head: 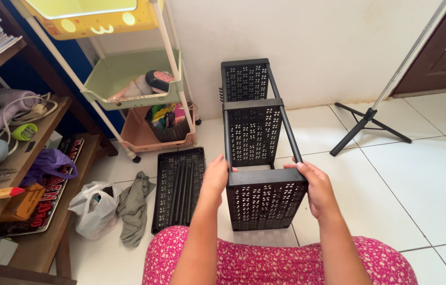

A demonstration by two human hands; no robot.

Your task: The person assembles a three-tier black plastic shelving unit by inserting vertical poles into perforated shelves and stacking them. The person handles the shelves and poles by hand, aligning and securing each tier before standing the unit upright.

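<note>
The black rack (257, 142) lies on the white floor (423, 174). Our left hand (215, 179) and right hand (315, 187) both squeeze its near basket (265, 203). If we push crooked, a pole (286, 119) might pop out, or pinch us.

white plastic bag (95, 211) on floor, brown box (22, 205) on shelf

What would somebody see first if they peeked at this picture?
First, the black rack of perforated baskets lying on the white floor tiles, with the left hand and right hand gripping its nearest basket. Beside it on the left lies a loose black tray, with a pastel trolley behind.
</note>
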